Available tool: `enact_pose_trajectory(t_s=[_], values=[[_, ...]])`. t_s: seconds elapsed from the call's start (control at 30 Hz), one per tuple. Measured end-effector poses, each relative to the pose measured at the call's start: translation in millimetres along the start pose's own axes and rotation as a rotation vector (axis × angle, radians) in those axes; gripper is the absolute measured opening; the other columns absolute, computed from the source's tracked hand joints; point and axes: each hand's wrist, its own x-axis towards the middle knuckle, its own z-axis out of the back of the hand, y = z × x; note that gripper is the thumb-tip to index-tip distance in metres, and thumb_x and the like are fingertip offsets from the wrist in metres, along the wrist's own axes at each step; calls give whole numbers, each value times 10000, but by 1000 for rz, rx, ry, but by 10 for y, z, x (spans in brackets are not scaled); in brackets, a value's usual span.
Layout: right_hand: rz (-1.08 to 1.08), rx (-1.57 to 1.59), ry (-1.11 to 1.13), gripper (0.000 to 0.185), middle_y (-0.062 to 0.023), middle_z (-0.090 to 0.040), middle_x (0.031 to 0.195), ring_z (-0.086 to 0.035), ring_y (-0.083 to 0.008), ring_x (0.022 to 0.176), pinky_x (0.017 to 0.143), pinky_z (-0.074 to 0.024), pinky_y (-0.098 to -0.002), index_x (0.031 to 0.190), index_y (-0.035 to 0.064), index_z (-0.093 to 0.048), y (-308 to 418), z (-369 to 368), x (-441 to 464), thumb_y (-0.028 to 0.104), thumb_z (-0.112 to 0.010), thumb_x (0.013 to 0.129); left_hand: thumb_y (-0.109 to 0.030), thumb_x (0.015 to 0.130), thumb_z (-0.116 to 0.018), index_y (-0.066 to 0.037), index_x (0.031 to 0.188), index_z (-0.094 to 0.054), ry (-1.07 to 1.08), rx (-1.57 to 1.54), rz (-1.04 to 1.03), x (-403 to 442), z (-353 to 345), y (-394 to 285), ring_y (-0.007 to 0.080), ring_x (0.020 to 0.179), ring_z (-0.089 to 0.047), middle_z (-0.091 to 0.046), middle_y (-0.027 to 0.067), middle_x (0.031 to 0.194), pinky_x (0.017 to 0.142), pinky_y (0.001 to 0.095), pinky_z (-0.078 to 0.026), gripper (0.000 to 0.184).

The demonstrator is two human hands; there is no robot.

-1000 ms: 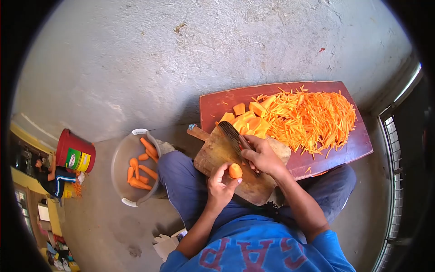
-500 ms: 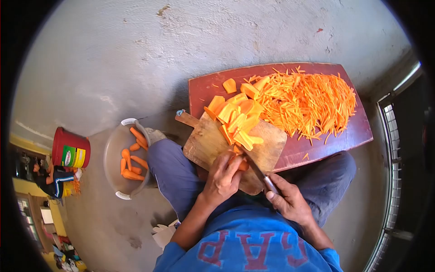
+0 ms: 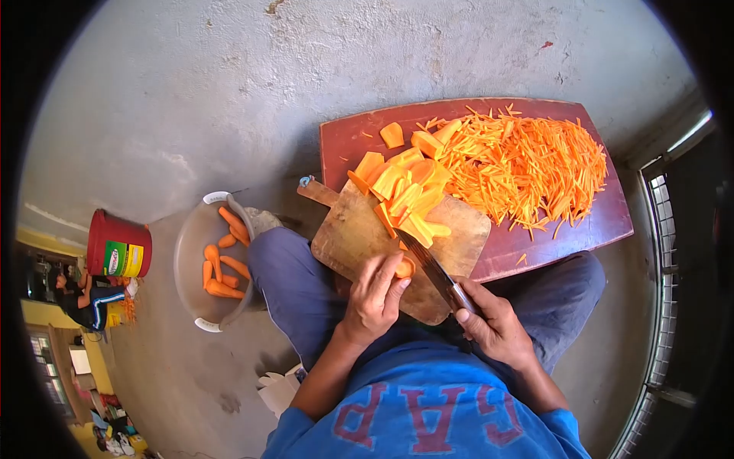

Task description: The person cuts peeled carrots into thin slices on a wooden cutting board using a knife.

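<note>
My left hand (image 3: 372,306) is closed on a carrot piece (image 3: 406,268), its round cut face showing, over the lower part of the wooden cutting board (image 3: 359,237). In my right hand (image 3: 495,325) is a knife (image 3: 430,260), gripped by its handle. The blade points up and left, its tip beside a heap of carrot slices (image 3: 405,187) at the board's upper edge. Beyond the board, a large pile of carrot strips (image 3: 527,168) covers much of the dark red table (image 3: 348,138). A short carrot chunk (image 3: 392,135) lies near the table's far edge.
On the floor at left stands a grey tub (image 3: 187,264) holding several peeled carrots (image 3: 222,287). Farther left are a red bucket (image 3: 103,245) and another person (image 3: 80,302). A wall (image 3: 229,99) rises behind the table; a barred window (image 3: 661,222) is at right.
The knife has come away from the carrot piece, its blade shifting to the right. My left hand has turned so the cut face of the piece now shows.
</note>
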Motion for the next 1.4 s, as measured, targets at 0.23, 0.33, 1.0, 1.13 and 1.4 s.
enact_pose_trajectory(t_s=[0.23,0.33,1.0,1.13,1.4], values=[[159,-208,-19,590,-293,-762,1377,-770,-384,1295,1078,-585,-416,1607,-56,-560,-77,-31,-180,124,-777,1088,-10,998,-790,40,1406,-688,-58,-21,-223,-87,-72,41,442,1111,-732,-692,246,1305,951,506,-632,424],[144,-207,-15,597,-298,-757,1396,-758,-388,1325,1102,-581,-428,1602,-63,-560,-77,-51,-216,114,-784,1077,-17,974,-807,35,1370,-699,-58,-4,-194,-121,-20,-23,449,1132,-734,-694,252,1308,965,503,-637,414],[231,-378,-8,641,-278,-781,1252,-799,-473,1112,912,-669,-509,1638,-58,-476,269,-86,-354,143,-752,1096,103,921,-815,62,1362,-748,-144,73,-264,35,-62,65,430,1032,-785,-747,252,1265,875,471,-673,449],[231,-436,52,657,-262,-793,1234,-815,-452,1054,852,-688,-492,1638,-44,-473,361,-47,-365,151,-767,1084,116,936,-727,90,1320,-765,-134,91,-274,-24,-57,118,459,1051,-784,-731,272,1303,884,487,-679,387],[97,-457,93,624,-242,-799,1197,-827,-428,985,816,-676,-481,1592,-24,-531,544,49,-437,103,-789,1038,111,925,-687,104,1274,-779,-115,82,-276,-25,-62,150,490,1105,-779,-715,284,1349,928,515,-690,360]])
